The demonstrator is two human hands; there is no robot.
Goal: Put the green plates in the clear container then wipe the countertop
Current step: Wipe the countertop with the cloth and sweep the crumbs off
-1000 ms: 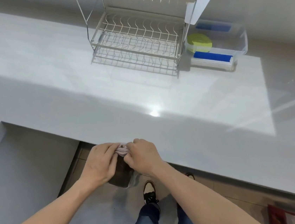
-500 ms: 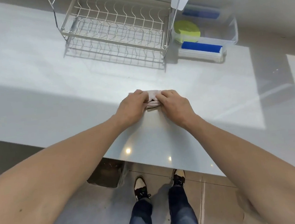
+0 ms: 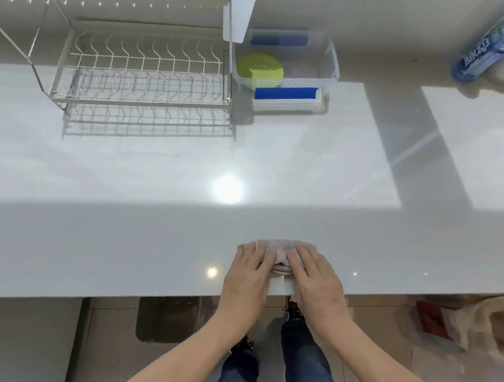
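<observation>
A stack of green plates (image 3: pixel 259 68) lies inside the clear container (image 3: pixel 328 56) at the back of the white countertop (image 3: pixel 151 202), right of the dish rack. At the counter's near edge a pale folded cloth (image 3: pixel 278 255) lies flat. My left hand (image 3: pixel 249 274) and my right hand (image 3: pixel 312 273) both press down on the cloth with fingers laid flat, side by side. Most of the cloth is hidden under them.
An empty wire dish rack (image 3: pixel 139 71) stands at the back left. The container's blue-handled lid (image 3: pixel 289 100) lies in front of it. A blue packet (image 3: pixel 488 47) sits at the far right. Below the counter are a dark bin (image 3: pixel 168 319) and bags (image 3: pixel 479 325) on the floor.
Both hands lifted the cloth from below the counter edge onto the countertop, reached out over it, then drew the cloth back to the near edge, fingers now flat on it.
</observation>
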